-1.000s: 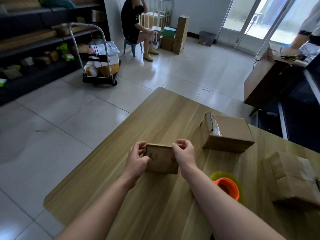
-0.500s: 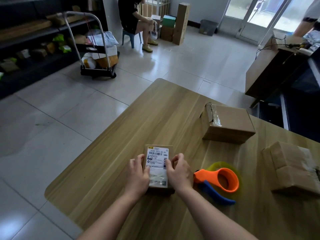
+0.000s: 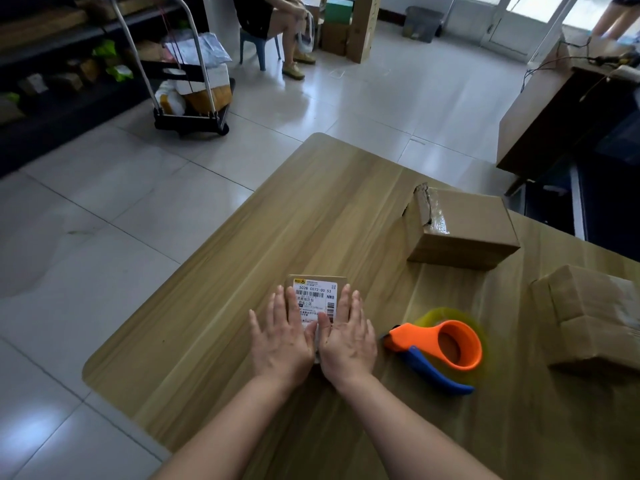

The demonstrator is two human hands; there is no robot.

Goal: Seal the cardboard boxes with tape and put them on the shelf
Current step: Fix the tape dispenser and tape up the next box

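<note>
— Pressing what?
— The small labelled box [image 3: 317, 289], under both: left grip [image 3: 280, 337] and right grip [image 3: 348, 341] lie wide, fingers straight. Tape dispenser [image 3: 415, 336] sits just right of the right grip, on the surface [image 3: 311, 209].

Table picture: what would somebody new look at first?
Probably the hands in the middle: the left hand and right hand lie flat, side by side, on a small white-labelled box. Just right of them sits a bright orange and blue tape dispenser. Farther back on the right sits a bigger brown box.
</note>
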